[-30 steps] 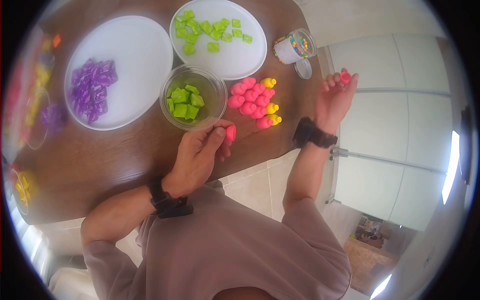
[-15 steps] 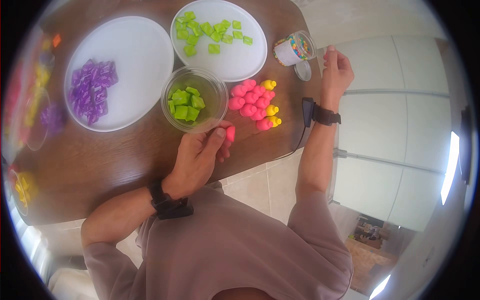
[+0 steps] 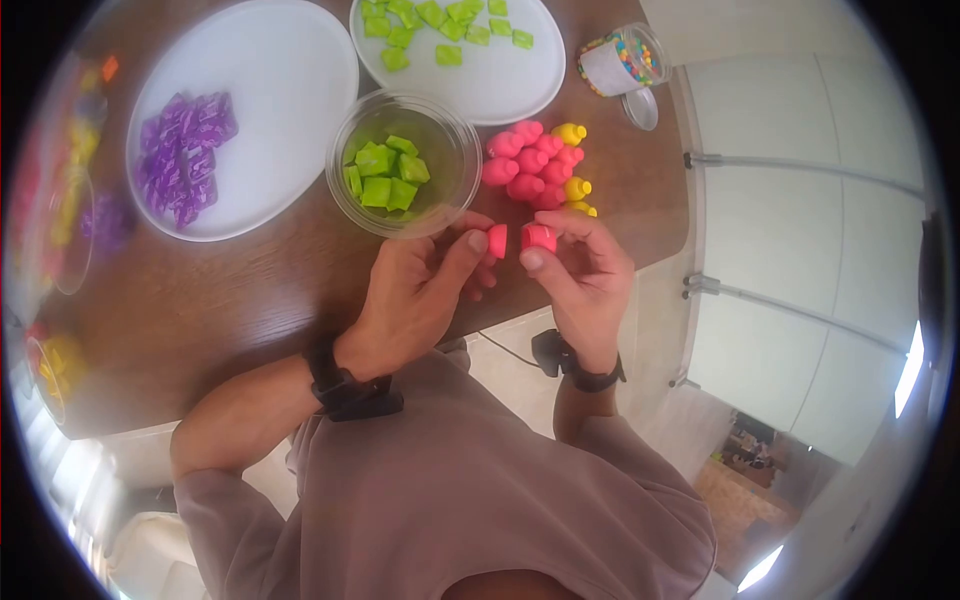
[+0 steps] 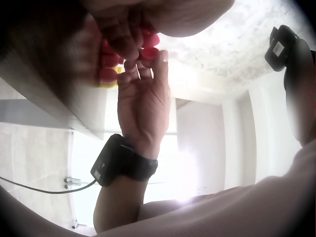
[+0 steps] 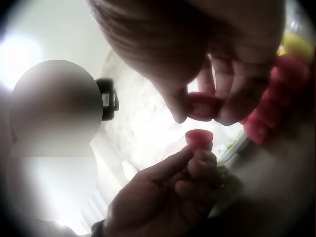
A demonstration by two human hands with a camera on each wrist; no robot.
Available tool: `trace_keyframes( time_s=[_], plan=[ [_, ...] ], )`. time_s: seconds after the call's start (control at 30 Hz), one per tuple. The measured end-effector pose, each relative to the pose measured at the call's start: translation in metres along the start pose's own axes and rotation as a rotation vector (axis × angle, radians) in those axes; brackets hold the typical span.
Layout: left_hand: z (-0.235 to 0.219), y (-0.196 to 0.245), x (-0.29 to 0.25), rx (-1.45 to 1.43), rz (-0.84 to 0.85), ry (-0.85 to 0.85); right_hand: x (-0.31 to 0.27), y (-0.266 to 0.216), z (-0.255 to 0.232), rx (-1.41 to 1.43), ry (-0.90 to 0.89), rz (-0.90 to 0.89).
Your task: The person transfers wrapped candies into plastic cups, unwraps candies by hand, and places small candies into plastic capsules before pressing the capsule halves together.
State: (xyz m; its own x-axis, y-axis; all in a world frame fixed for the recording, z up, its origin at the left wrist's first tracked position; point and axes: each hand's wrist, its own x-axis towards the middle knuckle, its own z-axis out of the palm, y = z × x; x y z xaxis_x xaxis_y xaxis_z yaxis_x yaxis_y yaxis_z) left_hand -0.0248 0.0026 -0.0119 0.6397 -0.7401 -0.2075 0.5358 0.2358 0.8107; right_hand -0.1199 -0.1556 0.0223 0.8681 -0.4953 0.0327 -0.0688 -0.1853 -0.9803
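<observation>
Both hands are close together over the table's front edge. My left hand [image 3: 405, 290] pinches a small pink cup-shaped plastic piece [image 3: 497, 241] between thumb and fingers. Facing it, my right hand [image 3: 592, 282] pinches another pink hollow piece [image 3: 539, 238] by its sides. In the right wrist view, the left hand's cup [image 5: 199, 139] has its wide mouth toward the right hand's piece [image 5: 203, 106], with a gap between them. Just behind the hands stand several pink bottle-shaped pieces [image 3: 525, 185] with a few yellow ones [image 3: 577, 188]. A clear round tub [image 3: 458, 190] of green wrapped squares [image 3: 376, 160] adjoins the left fingers.
One white plate [image 3: 290, 110] bears purple wrapped packets [image 3: 185, 150]; another white plate [image 3: 500, 90] bears green squares [image 3: 448, 55]. At the back right lies a jar [image 3: 612, 68] of coloured bits beside its lid [image 3: 640, 110]. Blurred containers line the table's left side.
My right hand has come from beyond the table's right side in to the left hand, carrying its pink piece. The left hand keeps its pinch. The head view has shifted slightly.
</observation>
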Motion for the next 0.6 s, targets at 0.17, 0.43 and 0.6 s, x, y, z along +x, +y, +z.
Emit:
trace_keyframes(
  time_s=[0.17, 0.43, 0.6],
  plan=[
    [-0.001, -0.002, 0.0, 0.025, 0.016, -0.002, 0.001, 0.0, 0.002, -0.255, -0.091, -0.172],
    [-0.004, -0.001, 0.0, 0.037, 0.01, -0.043, 0.004, 0.008, 0.001, -0.203, -0.113, -0.222],
    [-0.004, 0.0, 0.0, -0.005, 0.018, -0.059, 0.001, 0.018, 0.003, -0.022, -0.112, -0.149]
  ],
)
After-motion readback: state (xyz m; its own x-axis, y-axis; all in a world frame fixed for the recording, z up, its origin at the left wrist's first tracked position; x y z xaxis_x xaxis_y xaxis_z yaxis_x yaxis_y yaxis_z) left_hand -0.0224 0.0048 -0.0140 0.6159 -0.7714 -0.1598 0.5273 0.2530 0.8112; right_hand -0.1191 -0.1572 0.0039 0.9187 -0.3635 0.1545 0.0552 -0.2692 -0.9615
